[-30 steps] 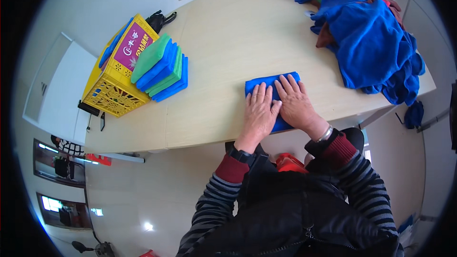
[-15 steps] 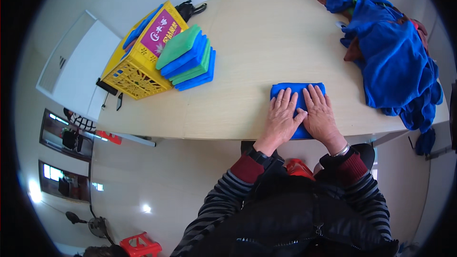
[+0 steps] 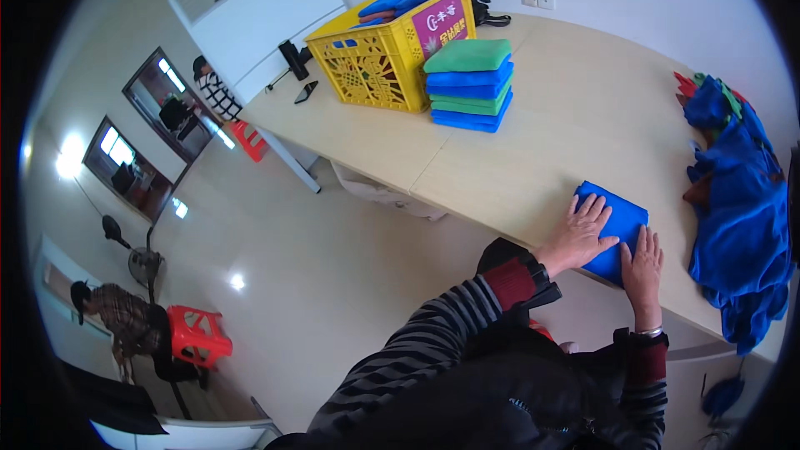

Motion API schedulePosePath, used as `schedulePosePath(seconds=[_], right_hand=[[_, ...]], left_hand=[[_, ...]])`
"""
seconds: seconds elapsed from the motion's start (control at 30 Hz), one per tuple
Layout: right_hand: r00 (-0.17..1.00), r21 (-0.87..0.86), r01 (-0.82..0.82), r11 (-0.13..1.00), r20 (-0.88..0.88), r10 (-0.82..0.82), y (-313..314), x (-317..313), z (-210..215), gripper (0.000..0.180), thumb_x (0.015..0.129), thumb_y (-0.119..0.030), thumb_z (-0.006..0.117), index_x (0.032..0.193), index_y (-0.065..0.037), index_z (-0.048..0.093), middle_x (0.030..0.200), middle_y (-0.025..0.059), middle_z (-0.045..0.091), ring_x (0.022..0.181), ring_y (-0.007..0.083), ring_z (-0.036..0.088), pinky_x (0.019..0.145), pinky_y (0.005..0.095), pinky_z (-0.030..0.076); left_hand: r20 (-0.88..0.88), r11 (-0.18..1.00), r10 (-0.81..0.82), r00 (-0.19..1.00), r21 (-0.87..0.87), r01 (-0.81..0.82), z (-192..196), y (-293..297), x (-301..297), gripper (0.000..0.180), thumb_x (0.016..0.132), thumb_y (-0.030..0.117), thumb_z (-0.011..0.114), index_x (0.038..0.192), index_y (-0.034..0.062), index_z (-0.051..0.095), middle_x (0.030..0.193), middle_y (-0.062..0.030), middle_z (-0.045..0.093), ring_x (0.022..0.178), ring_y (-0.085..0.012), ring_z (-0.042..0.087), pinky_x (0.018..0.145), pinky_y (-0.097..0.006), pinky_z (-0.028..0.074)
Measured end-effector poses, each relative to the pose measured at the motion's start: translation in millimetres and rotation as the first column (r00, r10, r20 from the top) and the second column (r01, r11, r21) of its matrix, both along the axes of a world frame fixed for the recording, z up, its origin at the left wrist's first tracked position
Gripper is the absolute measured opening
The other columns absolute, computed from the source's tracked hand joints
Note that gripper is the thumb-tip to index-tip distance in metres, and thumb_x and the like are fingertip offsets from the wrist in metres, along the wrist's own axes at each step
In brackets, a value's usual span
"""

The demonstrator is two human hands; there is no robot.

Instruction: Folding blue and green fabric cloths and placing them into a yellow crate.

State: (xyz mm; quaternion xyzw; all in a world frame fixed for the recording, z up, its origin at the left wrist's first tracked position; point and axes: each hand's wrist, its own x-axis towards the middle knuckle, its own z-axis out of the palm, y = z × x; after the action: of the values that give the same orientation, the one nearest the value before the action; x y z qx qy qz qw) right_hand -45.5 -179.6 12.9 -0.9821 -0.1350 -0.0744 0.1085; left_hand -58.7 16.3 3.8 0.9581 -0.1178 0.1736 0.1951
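Note:
A folded blue cloth [image 3: 614,221] lies flat near the front edge of the table. My left hand [image 3: 579,237] rests on its left side with fingers stretched out. On the cloth's right edge lies my right hand [image 3: 642,268], its fingers extended too. To the left stands a neat stack of folded green and blue cloths [image 3: 471,83]. A loose heap of blue cloths [image 3: 737,200], with some red, green and brown pieces, spreads along the right end of the table and hangs over its edge.
Beside the stack is a yellow plastic crate [image 3: 375,67] with cloths inside. A phone [image 3: 306,92] lies left of it, a black bag [image 3: 490,17] behind it. One person [image 3: 133,317] sits near a red stool [image 3: 198,337]; another [image 3: 217,92] is by the table's far left end.
The head view has swung left, so the table appears slanted and more of the room shows. My hands have moved apart, from the cloth's middle toward its sides.

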Motion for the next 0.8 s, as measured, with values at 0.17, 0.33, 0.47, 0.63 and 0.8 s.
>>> schedulePosePath(seconds=[0.17, 0.33, 0.47, 0.63, 0.8], right_hand=[[0.975, -0.019, -0.074, 0.997, 0.208, 0.077, 9, 20, -2, 0.061, 0.101, -0.036, 0.046, 0.151, -0.002, 0.032, 0.156, 0.0176, 0.034, 0.147, 0.0353, 0.025, 0.120, 0.0488, 0.019], [0.973, -0.020, -0.154, 0.988, 0.173, 0.155, 23, 41, -12, 0.060, 0.102, -0.039, 0.043, 0.150, -0.004, 0.035, 0.156, 0.0160, 0.035, 0.148, 0.0337, 0.025, 0.119, 0.0478, 0.020], [0.985, -0.039, -0.142, 0.989, 0.092, 0.145, 26, 45, -18, 0.060, 0.102, -0.040, 0.043, 0.149, -0.005, 0.038, 0.156, 0.0151, 0.035, 0.147, 0.0328, 0.026, 0.119, 0.0470, 0.021], [0.986, 0.022, -0.138, 0.990, 0.096, 0.135, 28, 48, -22, 0.059, 0.101, -0.041, 0.043, 0.149, -0.006, 0.039, 0.156, 0.0142, 0.036, 0.147, 0.0328, 0.027, 0.118, 0.0476, 0.022], [0.983, 0.052, -0.141, 0.989, 0.122, 0.134, 30, 49, -19, 0.059, 0.102, -0.040, 0.042, 0.149, -0.005, 0.038, 0.157, 0.0141, 0.035, 0.147, 0.0333, 0.027, 0.118, 0.0490, 0.022]], left_hand=[[0.040, 1.000, -0.011, 0.999, 0.002, 0.011, 10, -5, -3, 0.070, 0.100, 0.052, 0.041, 0.142, -0.0033, 0.045, 0.151, -0.0234, 0.039, 0.144, -0.0374, 0.029, 0.119, -0.054, 0.013], [0.009, 0.998, -0.057, 0.998, -0.033, 0.057, 33, -23, 5, 0.069, 0.100, 0.053, 0.039, 0.142, -0.0023, 0.046, 0.151, -0.0227, 0.039, 0.144, -0.0372, 0.029, 0.119, -0.053, 0.014], [0.001, 0.999, -0.044, 0.999, -0.032, 0.044, 10, -20, 16, 0.069, 0.100, 0.054, 0.039, 0.141, -0.0014, 0.046, 0.151, -0.0217, 0.040, 0.144, -0.0366, 0.030, 0.118, -0.053, 0.016], [-0.028, 0.998, -0.061, 0.998, 0.003, 0.061, 10, -13, 23, 0.071, 0.100, 0.056, 0.039, 0.143, 0.0000, 0.046, 0.152, -0.0203, 0.039, 0.144, -0.0353, 0.030, 0.118, -0.052, 0.017], [-0.020, 0.999, -0.045, 0.999, -0.004, 0.045, 9, -9, 26, 0.073, 0.098, 0.057, 0.041, 0.144, 0.0005, 0.044, 0.153, -0.0193, 0.038, 0.145, -0.0342, 0.029, 0.118, -0.052, 0.017]])
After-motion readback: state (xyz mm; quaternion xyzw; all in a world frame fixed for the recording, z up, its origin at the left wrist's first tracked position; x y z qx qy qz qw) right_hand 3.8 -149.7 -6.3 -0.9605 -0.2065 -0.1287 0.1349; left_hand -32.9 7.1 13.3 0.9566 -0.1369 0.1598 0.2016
